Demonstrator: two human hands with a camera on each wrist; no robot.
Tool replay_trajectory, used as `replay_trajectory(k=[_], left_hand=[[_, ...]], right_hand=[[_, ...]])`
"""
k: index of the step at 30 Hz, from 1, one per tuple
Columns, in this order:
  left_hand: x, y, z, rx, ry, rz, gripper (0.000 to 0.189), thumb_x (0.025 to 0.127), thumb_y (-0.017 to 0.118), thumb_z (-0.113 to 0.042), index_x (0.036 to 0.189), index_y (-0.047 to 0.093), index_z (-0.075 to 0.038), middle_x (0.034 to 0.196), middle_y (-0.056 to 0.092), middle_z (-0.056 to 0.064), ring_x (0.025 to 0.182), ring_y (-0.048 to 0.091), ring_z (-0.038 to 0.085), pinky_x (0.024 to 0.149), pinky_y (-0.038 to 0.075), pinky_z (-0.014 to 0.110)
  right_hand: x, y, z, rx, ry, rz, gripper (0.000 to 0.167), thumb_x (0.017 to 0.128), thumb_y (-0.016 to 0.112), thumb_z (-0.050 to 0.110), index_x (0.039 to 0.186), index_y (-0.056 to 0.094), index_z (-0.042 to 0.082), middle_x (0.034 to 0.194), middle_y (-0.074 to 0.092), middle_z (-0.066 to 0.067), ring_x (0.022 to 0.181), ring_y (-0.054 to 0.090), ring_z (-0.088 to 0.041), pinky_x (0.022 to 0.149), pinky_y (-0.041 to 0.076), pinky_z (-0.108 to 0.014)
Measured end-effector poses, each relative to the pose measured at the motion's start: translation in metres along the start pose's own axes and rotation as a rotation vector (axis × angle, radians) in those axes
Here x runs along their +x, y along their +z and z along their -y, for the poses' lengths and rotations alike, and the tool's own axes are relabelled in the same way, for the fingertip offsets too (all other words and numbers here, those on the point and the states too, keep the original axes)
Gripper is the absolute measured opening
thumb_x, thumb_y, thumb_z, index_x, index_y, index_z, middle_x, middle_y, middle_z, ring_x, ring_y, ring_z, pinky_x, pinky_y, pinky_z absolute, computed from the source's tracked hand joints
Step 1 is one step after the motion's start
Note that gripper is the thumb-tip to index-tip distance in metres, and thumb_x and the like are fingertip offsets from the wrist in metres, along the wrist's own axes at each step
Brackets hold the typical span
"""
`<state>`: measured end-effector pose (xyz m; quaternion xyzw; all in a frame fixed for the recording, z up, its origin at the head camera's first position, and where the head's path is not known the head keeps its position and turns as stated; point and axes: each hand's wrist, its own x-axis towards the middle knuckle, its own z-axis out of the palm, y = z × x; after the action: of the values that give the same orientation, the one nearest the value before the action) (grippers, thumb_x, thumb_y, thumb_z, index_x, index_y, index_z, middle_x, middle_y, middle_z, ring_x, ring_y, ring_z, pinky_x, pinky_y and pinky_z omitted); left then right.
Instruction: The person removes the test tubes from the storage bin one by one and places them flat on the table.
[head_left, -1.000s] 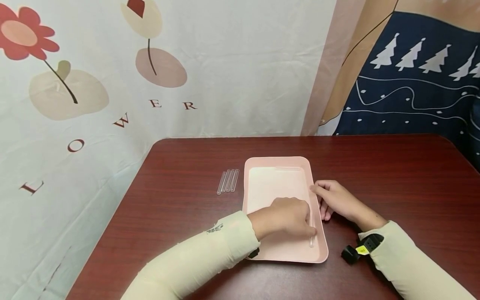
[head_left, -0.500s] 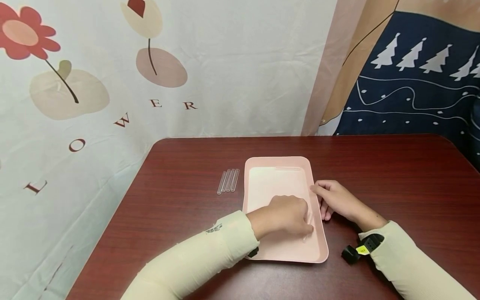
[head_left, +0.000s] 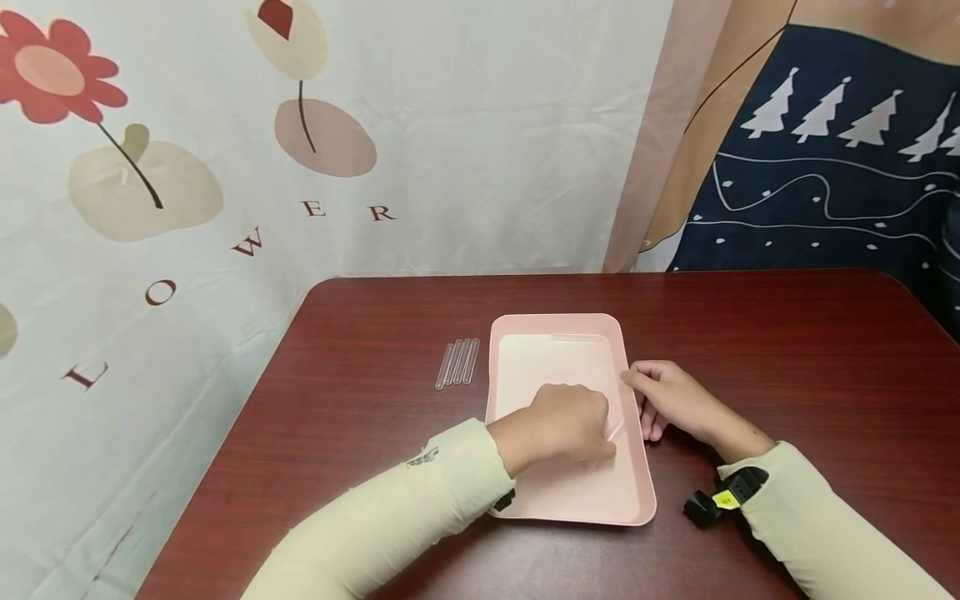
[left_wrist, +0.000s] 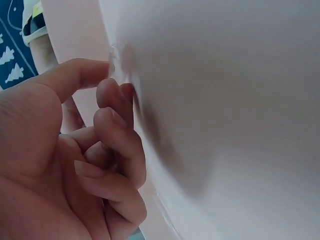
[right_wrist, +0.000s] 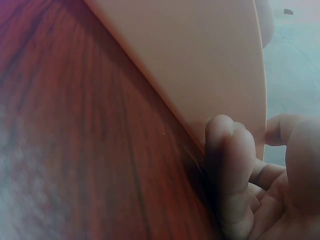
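Left hand [head_left: 567, 423]: back upward, thumb [left_wrist: 80, 74] and index finger [left_wrist: 114, 96] closed in a pinch at the tips; the other fingers curl toward the palm beside that pinch. Left forearm [head_left: 397, 504], sleeved, runs back from the grip to the person's left. Right hand [head_left: 675, 400]: just right of the left hand's pinch, apart from it, thumb set opposite bent fingers in a hold. Right forearm [head_left: 843, 517], also sleeved, extends behind that hold to the right.

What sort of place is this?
Possibly an indoor corner set up for tabletop work: there's a reddish-brown table with a pink tray on it, a flower-print cloth behind, and a navy cloth with white trees.
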<state>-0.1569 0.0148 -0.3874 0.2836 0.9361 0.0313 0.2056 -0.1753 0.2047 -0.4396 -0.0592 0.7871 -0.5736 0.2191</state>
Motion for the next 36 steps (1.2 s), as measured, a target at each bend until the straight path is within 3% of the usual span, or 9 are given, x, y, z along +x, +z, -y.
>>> replay_trajectory(k=[11,22,30,36], left_hand=[[-0.009,-0.012,0.014,-0.070,0.010,-0.066,0.024,0.083,0.071,-0.040,0.063,0.062,-0.030,0.065,0.059,-0.016,0.061,0.054,0.006,0.059,0.044,0.033],[-0.030,-0.036,0.018,-0.098,0.005,-0.122,0.022,0.088,0.068,-0.046,0.072,0.063,-0.032,0.070,0.061,-0.015,0.063,0.057,0.006,0.058,0.044,0.032],[-0.043,-0.046,0.035,-0.137,-0.011,-0.206,0.019,0.088,0.067,-0.045,0.074,0.064,-0.032,0.068,0.060,-0.014,0.062,0.056,0.007,0.056,0.044,0.031],[-0.051,-0.050,0.053,-0.209,-0.035,-0.227,0.019,0.089,0.066,-0.041,0.076,0.064,-0.029,0.058,0.054,-0.012,0.052,0.048,0.007,0.054,0.042,0.030]], right_hand=[[0.000,0.000,0.000,0.005,0.005,0.007,0.036,0.103,0.047,0.025,0.089,0.052,-0.007,0.065,0.059,-0.009,0.043,0.060,-0.015,0.043,0.052,-0.033],[0.000,0.000,0.001,-0.002,0.005,0.008,0.036,0.103,0.047,0.024,0.088,0.051,-0.008,0.064,0.058,-0.009,0.043,0.060,-0.015,0.043,0.052,-0.034],[-0.002,-0.001,0.002,-0.004,0.019,0.004,0.037,0.104,0.047,0.025,0.088,0.050,-0.008,0.063,0.058,-0.010,0.044,0.060,-0.016,0.043,0.052,-0.034],[-0.002,-0.001,0.002,0.013,0.015,0.013,0.037,0.104,0.046,0.025,0.090,0.050,-0.009,0.066,0.058,-0.010,0.045,0.060,-0.016,0.044,0.052,-0.034]])
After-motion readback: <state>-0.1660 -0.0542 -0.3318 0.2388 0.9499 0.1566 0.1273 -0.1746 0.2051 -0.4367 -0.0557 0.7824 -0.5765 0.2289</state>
